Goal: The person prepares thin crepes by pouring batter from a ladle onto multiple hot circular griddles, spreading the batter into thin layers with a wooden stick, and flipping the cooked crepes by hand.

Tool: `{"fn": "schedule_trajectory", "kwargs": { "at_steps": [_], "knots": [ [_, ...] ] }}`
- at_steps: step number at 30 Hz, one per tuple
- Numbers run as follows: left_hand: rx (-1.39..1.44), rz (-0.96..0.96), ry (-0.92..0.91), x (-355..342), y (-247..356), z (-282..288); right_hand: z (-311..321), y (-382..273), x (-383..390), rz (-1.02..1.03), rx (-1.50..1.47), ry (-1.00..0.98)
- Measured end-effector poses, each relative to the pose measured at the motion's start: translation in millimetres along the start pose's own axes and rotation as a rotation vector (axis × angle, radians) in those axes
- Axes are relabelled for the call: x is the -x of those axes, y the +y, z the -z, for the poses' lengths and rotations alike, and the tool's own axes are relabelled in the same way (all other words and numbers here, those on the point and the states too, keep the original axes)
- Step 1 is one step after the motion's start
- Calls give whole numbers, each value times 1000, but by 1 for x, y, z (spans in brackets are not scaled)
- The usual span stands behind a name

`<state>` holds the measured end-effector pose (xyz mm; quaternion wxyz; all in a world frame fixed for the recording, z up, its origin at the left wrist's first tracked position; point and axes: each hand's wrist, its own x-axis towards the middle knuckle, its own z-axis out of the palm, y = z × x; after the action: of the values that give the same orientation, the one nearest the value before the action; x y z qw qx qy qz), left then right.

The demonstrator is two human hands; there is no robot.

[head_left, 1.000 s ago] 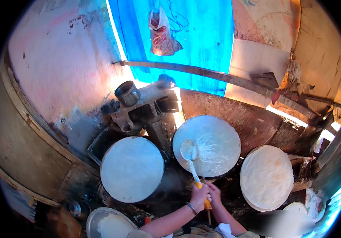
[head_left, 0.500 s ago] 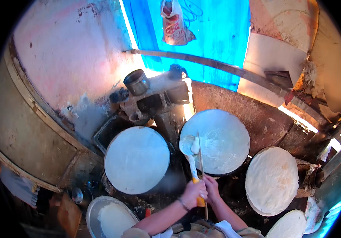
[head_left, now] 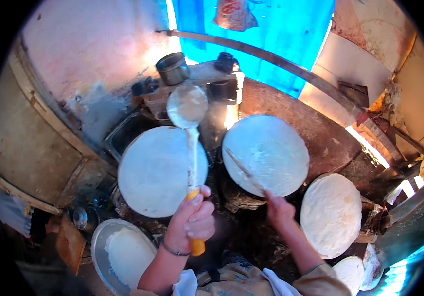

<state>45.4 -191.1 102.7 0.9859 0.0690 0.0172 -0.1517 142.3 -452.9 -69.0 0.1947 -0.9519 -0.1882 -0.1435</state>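
My left hand [head_left: 192,224] is closed around the yellow handle of a long ladle [head_left: 187,106]. The ladle's round bowl is raised past the far edge of the left griddle [head_left: 155,172], whose round top looks evenly white. In my right hand [head_left: 278,212] is a thin flat stick [head_left: 244,170], slanting over the near left part of the right griddle [head_left: 276,153]. That griddle's top is white with faint streaks; whether the stick touches it I cannot tell. A pale, lightly browned round flatbread [head_left: 330,217] lies to the right.
At the lower left stands a metal basin [head_left: 98,251] holding white batter or flour [head_left: 130,256]. A dark metal pot [head_left: 172,69] sits on the ledge behind the griddles. Another pale flatbread [head_left: 350,271] is at the lower right. A metal bar [head_left: 251,52] crosses the back before a blue panel.
My hands, close together before, have moved apart. The ladle has swung up and left, away from the right griddle. The stick now slants across that griddle's near left part.
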Motion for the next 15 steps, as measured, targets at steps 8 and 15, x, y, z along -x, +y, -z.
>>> {"fn": "schedule_trajectory", "kwargs": {
  "at_steps": [8, 15],
  "knots": [
    [-330, -222, 455, 182, -5, 38, 46, -105, 15, -206, -981, -33],
    [-730, -165, 683, 333, 1, 40, 80, -355, 130, 397, -906, -1157]
  ]
}}
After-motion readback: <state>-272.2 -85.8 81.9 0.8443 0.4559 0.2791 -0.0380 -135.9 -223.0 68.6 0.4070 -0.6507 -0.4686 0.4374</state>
